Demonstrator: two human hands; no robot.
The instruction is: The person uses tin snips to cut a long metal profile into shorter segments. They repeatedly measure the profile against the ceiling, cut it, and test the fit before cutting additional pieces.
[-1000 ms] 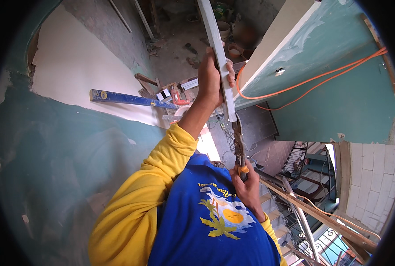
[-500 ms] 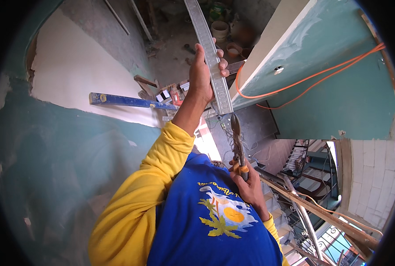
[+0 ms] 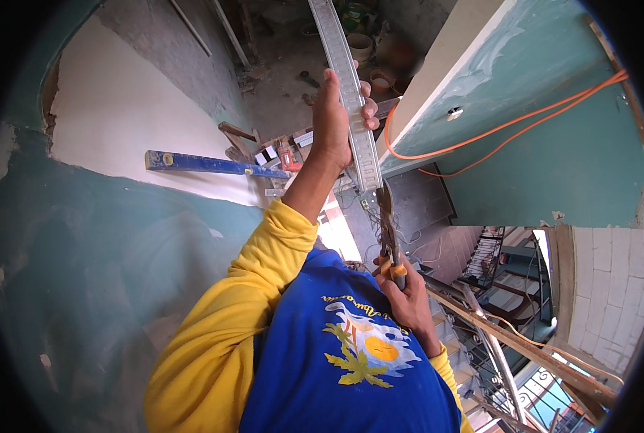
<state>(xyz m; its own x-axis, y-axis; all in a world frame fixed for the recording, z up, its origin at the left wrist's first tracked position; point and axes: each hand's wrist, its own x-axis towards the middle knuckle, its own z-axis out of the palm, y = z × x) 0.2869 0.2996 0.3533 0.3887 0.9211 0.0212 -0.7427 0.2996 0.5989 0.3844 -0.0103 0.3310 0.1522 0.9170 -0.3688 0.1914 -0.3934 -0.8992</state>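
Note:
My left hand (image 3: 331,128) is wrapped round a long silvery metal channel (image 3: 346,79), thumb on one side and fingertips over the other edge. The channel runs from the top of the view down to a cut end in the middle. In my right hand (image 3: 410,302), close to my blue shirt, is a pair of metal snips (image 3: 388,227) with orange and dark handles. Their blades point up and meet the right corner of the channel's end. Whether the blades sit around the metal or only beside it, I cannot tell.
A blue spirit level (image 3: 206,164) juts out by the left wall. An orange cable (image 3: 481,137) hangs across the green wall at right. Below right are a wooden rail (image 3: 524,343) and stairs. Buckets (image 3: 359,49) stand on the far floor; loose wires lie beneath the snips.
The channel has shifted slightly right and down in my left hand. Its end now overlaps the snips' blade tips, which showed in full before. My right hand has barely moved.

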